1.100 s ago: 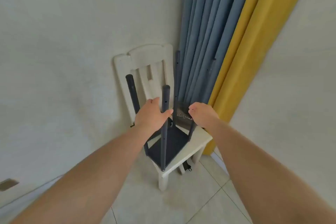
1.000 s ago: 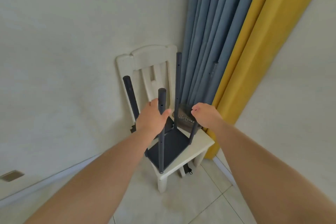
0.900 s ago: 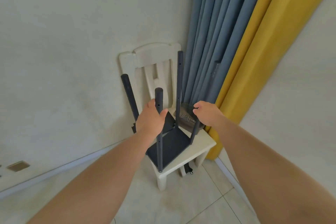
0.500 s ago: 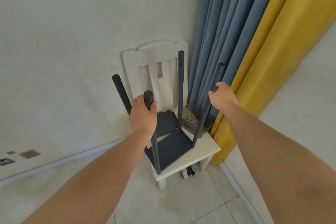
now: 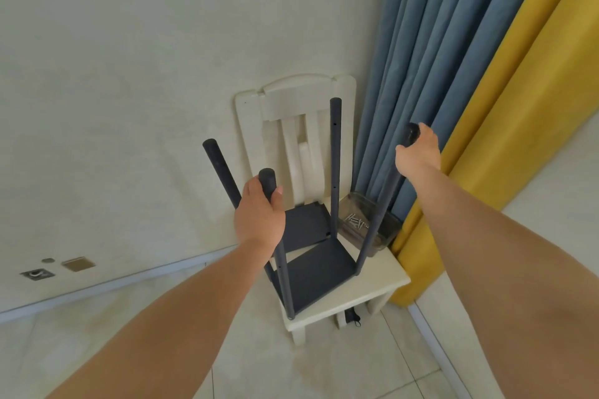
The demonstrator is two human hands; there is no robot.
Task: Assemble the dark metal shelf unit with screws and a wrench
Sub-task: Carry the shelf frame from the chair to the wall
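The dark metal shelf unit (image 5: pixel 319 272) stands on a cream chair seat (image 5: pixel 363 300), its several round posts pointing up from one flat panel. My left hand (image 5: pixel 259 215) grips the near-left post just below its top. My right hand (image 5: pixel 418 154) grips the top of the right post. A second dark panel (image 5: pixel 304 227) lies flat behind the first, against the chair back. A clear plastic box (image 5: pixel 366 225) with several screws sits at the seat's back right. No wrench is visible.
The chair back (image 5: pixel 291 107) leans by a plain wall in a corner. Blue curtains (image 5: pixel 431 52) and a yellow curtain (image 5: pixel 518 100) hang close on the right. Pale tiled floor (image 5: pixel 324 372) surrounds the chair. Small floor plates (image 5: pixel 77 264) lie at the left.
Both hands slid up the posts: the left from mid-post to near its top, the right from beside the screw box up to the right post's top. The view tilted upward.
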